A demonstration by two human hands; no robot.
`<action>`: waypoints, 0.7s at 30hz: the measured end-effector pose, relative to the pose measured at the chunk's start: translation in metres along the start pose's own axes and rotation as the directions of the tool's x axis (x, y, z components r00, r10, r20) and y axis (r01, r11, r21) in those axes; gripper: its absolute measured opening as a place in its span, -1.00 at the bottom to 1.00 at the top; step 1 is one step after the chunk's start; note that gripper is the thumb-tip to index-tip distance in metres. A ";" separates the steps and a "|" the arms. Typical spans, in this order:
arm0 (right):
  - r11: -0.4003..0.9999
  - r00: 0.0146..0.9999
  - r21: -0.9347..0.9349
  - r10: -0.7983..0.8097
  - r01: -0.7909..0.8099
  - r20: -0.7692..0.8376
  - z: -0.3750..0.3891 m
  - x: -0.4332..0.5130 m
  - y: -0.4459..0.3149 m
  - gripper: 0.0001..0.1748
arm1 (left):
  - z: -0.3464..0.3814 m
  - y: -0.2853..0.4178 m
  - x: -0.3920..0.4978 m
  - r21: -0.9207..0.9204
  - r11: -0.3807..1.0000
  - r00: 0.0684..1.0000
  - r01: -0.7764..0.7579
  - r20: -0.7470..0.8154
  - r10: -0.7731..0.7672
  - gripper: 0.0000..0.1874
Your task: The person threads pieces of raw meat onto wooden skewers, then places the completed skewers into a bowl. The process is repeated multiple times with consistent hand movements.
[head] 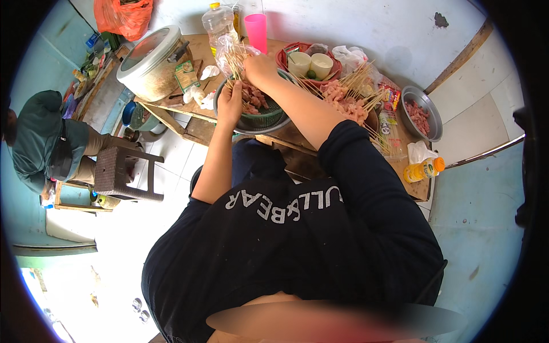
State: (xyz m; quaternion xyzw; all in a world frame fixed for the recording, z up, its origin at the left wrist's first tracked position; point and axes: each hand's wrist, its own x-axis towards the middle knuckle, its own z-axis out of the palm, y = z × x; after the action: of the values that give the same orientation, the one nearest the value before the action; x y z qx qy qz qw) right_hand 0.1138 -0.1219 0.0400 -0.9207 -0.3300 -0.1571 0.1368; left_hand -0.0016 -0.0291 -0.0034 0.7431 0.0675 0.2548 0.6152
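Observation:
My left hand (230, 103) is closed around thin bamboo skewers (235, 60) at the near left rim of a grey basin (246, 130). My right hand (260, 70) bends over the far side of the same basin, close against the skewers; its fingertips are hidden, so what it grips does not show. Inside the basin sits a green plastic basket (259, 121) with pieces of raw meat (254, 96). A clear plastic bag (224, 49) lies behind the skewers. To the right of my right forearm, skewered raw meat (349, 105) is piled up, sticks fanning outward.
On the wooden table (396, 165) stand a large lidded pot (150, 64), a pink cup (256, 32), a red basket (296, 49), a metal bowl of raw meat (417, 118) and an orange-capped bottle (422, 170). A person (47, 133) and a plastic stool (113, 171) are at left.

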 end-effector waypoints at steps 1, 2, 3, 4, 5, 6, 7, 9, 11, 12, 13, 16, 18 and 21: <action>1.000 1.000 0.016 0.013 -0.013 -0.003 0.001 0.000 -0.002 -0.82 | -0.001 0.001 0.000 0.008 1.000 1.000 -0.011 0.014 0.011 -0.68; 0.999 0.999 0.027 0.033 -0.033 0.006 0.001 0.001 -0.002 -0.82 | -0.001 0.001 0.000 0.016 1.000 0.999 -0.022 0.027 0.021 -0.67; 0.996 0.999 0.075 0.047 -0.048 0.009 0.002 0.001 -0.003 -0.82 | -0.001 0.002 0.000 0.015 1.000 0.999 -0.013 0.032 0.013 -0.67; 0.991 0.997 0.117 0.068 -0.071 0.025 0.003 0.000 -0.003 -0.82 | -0.001 0.003 0.000 0.014 1.000 0.999 -0.005 0.036 0.004 -0.67; 0.984 0.996 0.152 0.085 -0.090 0.039 0.003 -0.001 -0.002 -0.82 | 0.000 0.003 0.000 0.016 1.000 0.999 0.002 0.040 -0.003 -0.67; 0.980 0.995 0.179 0.086 -0.092 0.042 0.002 -0.002 -0.001 -0.82 | 0.001 0.002 0.000 -0.007 1.000 0.999 0.000 0.038 0.001 -0.68; 0.976 0.996 0.199 0.081 -0.087 0.040 0.000 -0.004 0.001 -0.82 | 0.002 0.002 0.001 -0.026 1.000 0.999 -0.005 0.033 0.006 -0.68; 0.971 0.993 0.216 0.084 -0.099 0.078 -0.005 -0.006 0.003 -0.84 | 0.003 0.001 0.001 -0.086 0.996 1.000 -0.017 0.020 0.019 -0.71; 0.971 0.979 0.190 0.113 -0.145 0.171 -0.015 -0.008 0.004 -0.84 | 0.003 0.000 0.003 -0.169 0.985 0.999 -0.030 0.006 0.032 -0.75; 0.970 0.978 0.204 0.093 -0.132 0.187 -0.021 -0.010 0.006 -0.83 | 0.003 0.000 0.003 -0.160 0.987 1.000 -0.030 0.004 0.031 -0.76; 0.970 0.973 0.204 0.085 -0.130 0.216 -0.028 -0.013 0.008 -0.82 | 0.002 0.001 0.004 -0.151 0.988 1.000 -0.030 0.000 0.030 -0.78; 0.969 0.947 0.233 0.006 -0.085 0.321 -0.048 -0.021 0.013 -0.78 | 0.003 0.004 0.005 -0.103 0.994 0.999 -0.043 -0.001 0.043 -0.80; 0.954 0.909 0.290 -0.052 -0.077 0.412 -0.057 -0.025 0.009 -0.76 | 0.005 0.007 0.004 -0.107 0.992 0.997 -0.066 0.020 0.068 -0.80; 0.935 0.849 0.343 -0.110 -0.088 0.516 -0.065 -0.028 0.005 -0.74 | 0.009 0.008 0.005 -0.133 0.987 0.994 -0.091 0.052 0.099 -0.79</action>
State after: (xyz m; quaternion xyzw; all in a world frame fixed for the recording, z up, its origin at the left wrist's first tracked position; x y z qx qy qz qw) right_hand 0.0831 -0.1644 0.0875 -0.8862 -0.3830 0.1630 0.2035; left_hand 0.0055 -0.0370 0.0050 0.7107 -0.0030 0.2659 0.6513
